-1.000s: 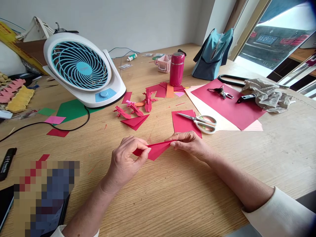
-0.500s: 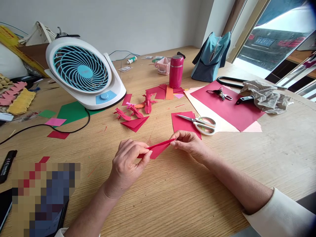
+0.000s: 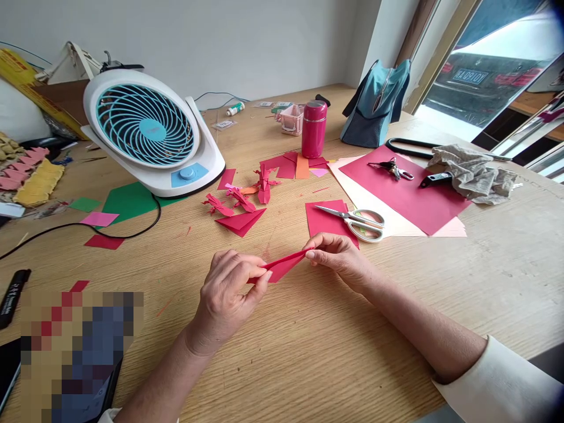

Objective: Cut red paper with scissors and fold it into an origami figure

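Between my hands a folded piece of red paper (image 3: pixel 284 268) is held up over the wooden table. My left hand (image 3: pixel 231 285) pinches its left end between thumb and fingers. At its right tip, my right hand (image 3: pixel 337 258) is closed in a pinch. Just beyond lies another folded red paper (image 3: pixel 241 222), beside several small red folded-paper figures (image 3: pixel 263 185). White-handled scissors (image 3: pixel 359 220) rest partly on red paper squares (image 3: pixel 324 220) past my right hand.
A white and blue fan (image 3: pixel 152 129) stands at back left, its black cord (image 3: pixel 132 234) crossing the table. A pink flask (image 3: pixel 314 129) and a blue bag (image 3: pixel 372 106) are behind. Keys (image 3: pixel 392 169) lie on a large red sheet (image 3: pixel 409 200). A black marker (image 3: pixel 14 296) lies far left.
Both hands keep their pinch on the red paper in nearly the same place. The view has shifted very slightly; nothing else has visibly moved.
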`<state>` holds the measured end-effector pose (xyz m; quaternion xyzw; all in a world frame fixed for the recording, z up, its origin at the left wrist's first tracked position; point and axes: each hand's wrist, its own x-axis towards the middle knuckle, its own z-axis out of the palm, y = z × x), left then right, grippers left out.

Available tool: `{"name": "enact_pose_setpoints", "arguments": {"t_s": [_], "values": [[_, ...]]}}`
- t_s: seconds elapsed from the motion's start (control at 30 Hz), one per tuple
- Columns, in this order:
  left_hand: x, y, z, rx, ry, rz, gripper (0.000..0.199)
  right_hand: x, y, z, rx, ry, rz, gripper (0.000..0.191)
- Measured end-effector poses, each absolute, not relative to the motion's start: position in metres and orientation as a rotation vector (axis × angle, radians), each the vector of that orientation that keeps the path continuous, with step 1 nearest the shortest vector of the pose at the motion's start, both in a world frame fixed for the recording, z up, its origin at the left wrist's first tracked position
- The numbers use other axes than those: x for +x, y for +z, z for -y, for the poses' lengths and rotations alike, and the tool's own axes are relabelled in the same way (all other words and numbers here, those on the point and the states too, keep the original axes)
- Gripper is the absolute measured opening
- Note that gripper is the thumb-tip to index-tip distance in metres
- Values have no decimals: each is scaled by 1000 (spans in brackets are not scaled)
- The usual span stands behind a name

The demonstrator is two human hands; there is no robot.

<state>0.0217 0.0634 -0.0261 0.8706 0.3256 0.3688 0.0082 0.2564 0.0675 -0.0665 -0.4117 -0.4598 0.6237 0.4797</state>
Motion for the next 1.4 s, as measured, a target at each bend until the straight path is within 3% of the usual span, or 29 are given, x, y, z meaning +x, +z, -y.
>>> {"name": "enact_pose_setpoints", "arguments": {"t_s": [1.4], "values": [[21,-39,-70,2116,1064,-1257,12,256,-66,-67,-1107,1415,1294,30]]}}
